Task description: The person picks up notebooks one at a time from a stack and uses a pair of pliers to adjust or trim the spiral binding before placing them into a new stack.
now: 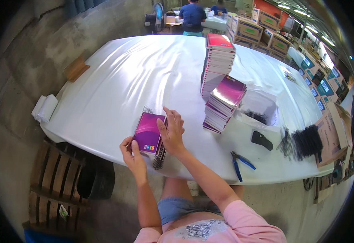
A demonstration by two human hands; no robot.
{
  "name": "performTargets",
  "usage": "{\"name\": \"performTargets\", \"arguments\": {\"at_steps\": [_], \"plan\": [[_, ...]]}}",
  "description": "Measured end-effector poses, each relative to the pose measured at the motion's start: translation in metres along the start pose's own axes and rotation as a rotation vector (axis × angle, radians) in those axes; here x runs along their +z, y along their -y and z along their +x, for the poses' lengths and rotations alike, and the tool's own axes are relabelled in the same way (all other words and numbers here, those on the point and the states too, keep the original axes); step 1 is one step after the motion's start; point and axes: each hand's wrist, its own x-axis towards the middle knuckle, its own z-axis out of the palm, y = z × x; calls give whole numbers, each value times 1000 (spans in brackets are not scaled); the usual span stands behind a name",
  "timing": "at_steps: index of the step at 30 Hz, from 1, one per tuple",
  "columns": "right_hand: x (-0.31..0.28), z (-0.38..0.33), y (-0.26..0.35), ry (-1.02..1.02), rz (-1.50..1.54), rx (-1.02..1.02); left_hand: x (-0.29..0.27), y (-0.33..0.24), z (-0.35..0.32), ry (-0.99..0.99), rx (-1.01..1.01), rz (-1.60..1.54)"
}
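A purple spiral notebook (148, 131) lies near the front edge of the white-covered table, cover up. My left hand (134, 157) pinches its lower left corner, thumb on the cover and fingers at the edge. Along its right edge rests my right hand (173, 130), fingers stretched out and thumb touching the cover. A dark wire coil (158, 158) shows along the notebook's lower right side, and more wire (147, 109) pokes out at its top. What lies under the notebook is mostly hidden.
To the right stand a tall notebook stack (218, 60) and a shorter, tilted one (225, 99). Beyond them lie loose black coils (254, 116), a black pad (262, 140), blue-handled pliers (240, 163) and a bundle of coils (305, 142). Cartons (248, 30) and a co-worker (192, 17) are farther back.
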Motion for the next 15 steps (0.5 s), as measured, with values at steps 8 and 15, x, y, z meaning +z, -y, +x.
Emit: {"name": "performTargets", "arguments": {"at_steps": [8, 15], "plan": [[-202, 59, 20, -646, -324, 21, -25, -55, -8, -244, 174, 28], [-234, 65, 10, -335, -279, 132, 12, -97, -38, -10, 770, 100]]}}
